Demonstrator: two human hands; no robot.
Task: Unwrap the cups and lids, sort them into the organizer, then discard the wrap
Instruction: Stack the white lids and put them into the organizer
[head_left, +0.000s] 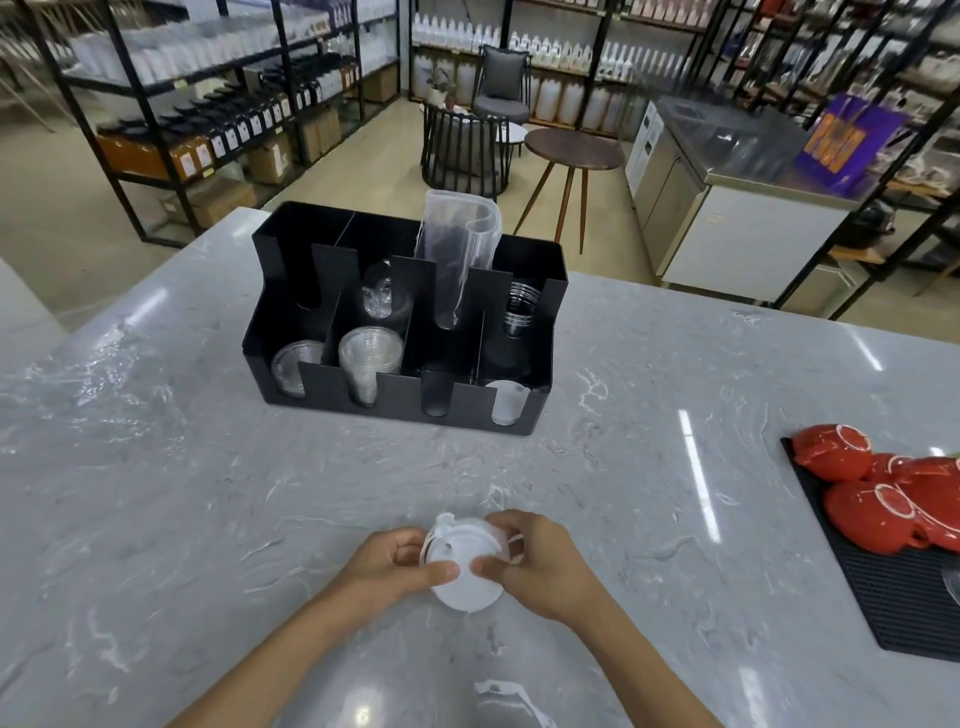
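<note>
Both hands — left hand (395, 564), right hand (524, 558) — pinch a white lid stack (460, 566) above the counter (208, 493).

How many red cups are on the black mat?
3 that I can tell. Glossy red ceramic cups, upside down on the black ribbed mat at the right: one at the back, one in front, one at the edge. More may be hidden.

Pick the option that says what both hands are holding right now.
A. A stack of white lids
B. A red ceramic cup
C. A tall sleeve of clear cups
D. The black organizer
A: the left hand and right hand grip a stack of white lids between them above the marble counter, well in front of the black organizer.
</note>
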